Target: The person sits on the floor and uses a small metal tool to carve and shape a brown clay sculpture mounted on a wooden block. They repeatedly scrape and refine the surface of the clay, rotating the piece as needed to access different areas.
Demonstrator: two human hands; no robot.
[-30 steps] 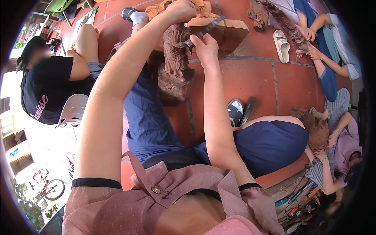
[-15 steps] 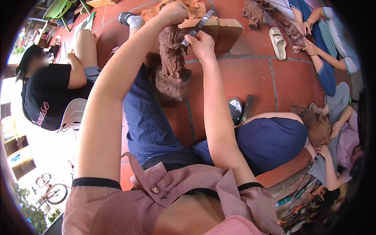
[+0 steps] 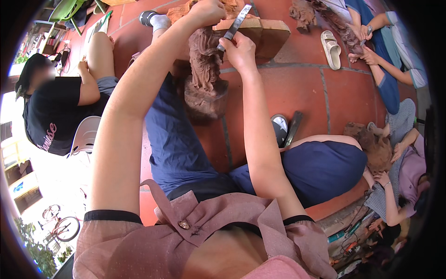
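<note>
A reddish-brown carved wooden figure (image 3: 204,69) stands on its rough base (image 3: 204,100), between my outstretched arms. My right hand (image 3: 240,50), just right of the figure's upper part, pinches a flat grey strip-like tool (image 3: 234,28) by its lower end. The strip slants up to the right and has a pale, marked far end. My left hand (image 3: 207,11) is closed at the figure's top, near the upper edge of view. Its fingers face away, so what they grip is hidden.
Behind the figure are a wooden block (image 3: 267,37) and orange-brown carved wood (image 3: 183,13). A dark bar (image 3: 293,128) lies by my shoe (image 3: 279,125). A pale sandal (image 3: 330,50) rests on the tiles. People sit at left and right, some handling carvings (image 3: 376,151).
The grey strip has turned steeper, and its far end has moved slightly up and left. My right hand has shifted a little. My left hand stays closed near the top.
</note>
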